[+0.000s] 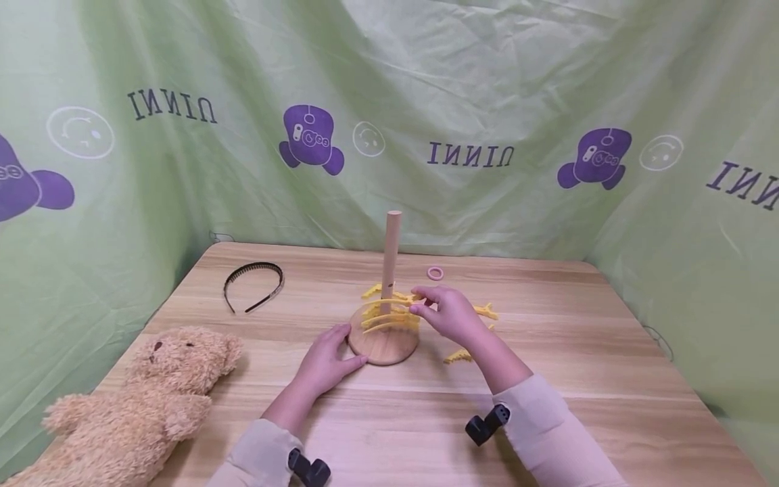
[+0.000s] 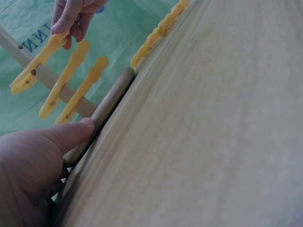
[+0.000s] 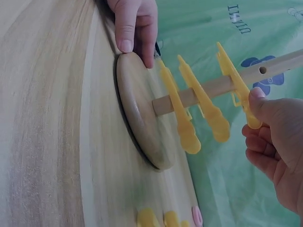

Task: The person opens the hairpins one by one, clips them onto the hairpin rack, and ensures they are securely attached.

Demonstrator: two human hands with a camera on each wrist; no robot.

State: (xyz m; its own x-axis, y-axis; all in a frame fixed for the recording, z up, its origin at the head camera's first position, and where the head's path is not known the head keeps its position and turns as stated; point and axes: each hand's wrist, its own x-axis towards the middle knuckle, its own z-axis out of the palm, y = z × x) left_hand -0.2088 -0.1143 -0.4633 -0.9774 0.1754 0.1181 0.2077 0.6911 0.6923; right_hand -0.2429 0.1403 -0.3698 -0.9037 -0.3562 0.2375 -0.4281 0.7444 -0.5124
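A round wooden base point(image 1: 389, 349) carries an upright wooden post point(image 1: 392, 247) with small holes in it. Several curved yellow plastic pieces sit along the post, one above another. My right hand point(image 1: 452, 315) pinches the knobbed end of the uppermost yellow piece point(image 3: 231, 73) between thumb and fingers; that piece lies against the post. Below it are a middle yellow piece point(image 3: 204, 105) and a lower yellow piece point(image 3: 177, 109). On the near left, my left hand point(image 1: 326, 358) grips the base's rim, thumb on the near side and fingers farther round the edge.
Loose yellow pieces point(image 1: 458, 356) lie on the wooden table point(image 1: 584, 379) to the right, partly behind the right forearm. A pink ring point(image 1: 435, 273) is behind the stand. At the left are a black headband point(image 1: 258, 265) and a teddy bear point(image 1: 173, 385). Green cloth point(image 1: 395, 196) surrounds the table.
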